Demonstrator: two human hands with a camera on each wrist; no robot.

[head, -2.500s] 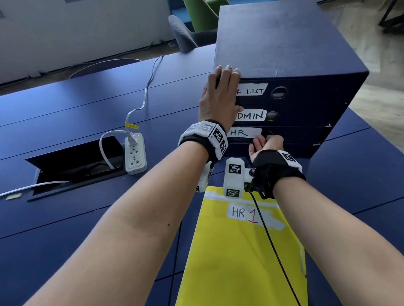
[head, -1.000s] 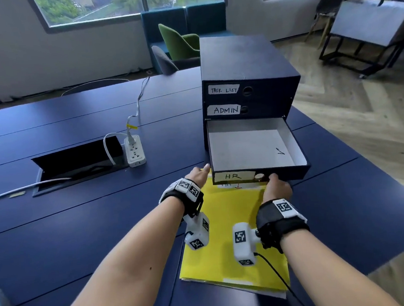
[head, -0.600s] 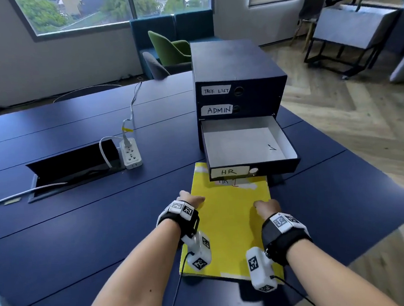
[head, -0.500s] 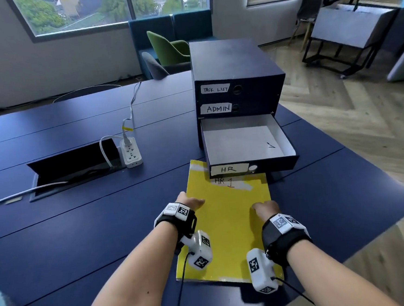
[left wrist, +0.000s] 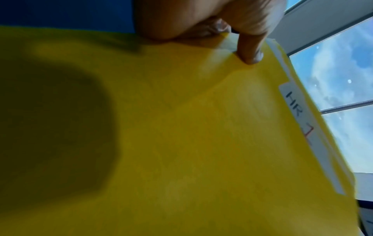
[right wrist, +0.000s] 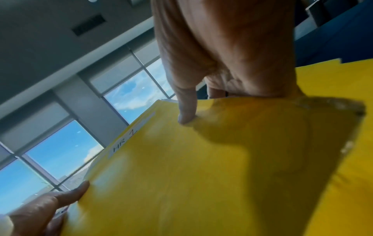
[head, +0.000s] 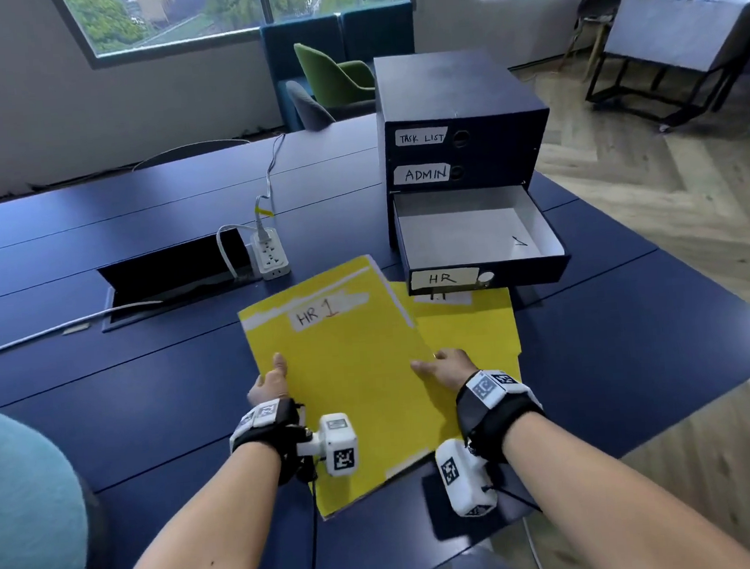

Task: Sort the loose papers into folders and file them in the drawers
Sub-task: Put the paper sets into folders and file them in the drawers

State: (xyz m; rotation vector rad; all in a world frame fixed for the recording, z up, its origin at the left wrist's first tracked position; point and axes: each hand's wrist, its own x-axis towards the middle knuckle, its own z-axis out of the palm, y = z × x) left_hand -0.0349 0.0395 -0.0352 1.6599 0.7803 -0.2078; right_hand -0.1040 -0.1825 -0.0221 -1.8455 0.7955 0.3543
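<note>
Top folder, yellow, labelled "HR 1", was held raised and tilted above the desk, far edge up, turned a little to the left. It lay over a second folder, also yellow, flat on the desk. The second folder's far end sat under the front of the HR drawer.

Left hand gripped the top folder at its left edge: thumb on the upper face, fingers beneath, per head and left wrist views. Right hand gripped the right edge the same way, thumb pressed on top, fingers under. Right wrist view showed both thumbs on the yellow face.

HR drawer was pulled out approx. fully, white-lined inside, a small dark mark near its right wall. Nothing else seen in it. It was the bottom drawer of a dark blue cabinet at the desk's right side. Drawers above, marked "TASK LIST" and "ADMIN", were closed.

Left of the cabinet: white power strip w/ one plug in, cable running back across the desk. Beside it, an open cable hatch. Green chair stood beyond the desk, under the window.
</note>
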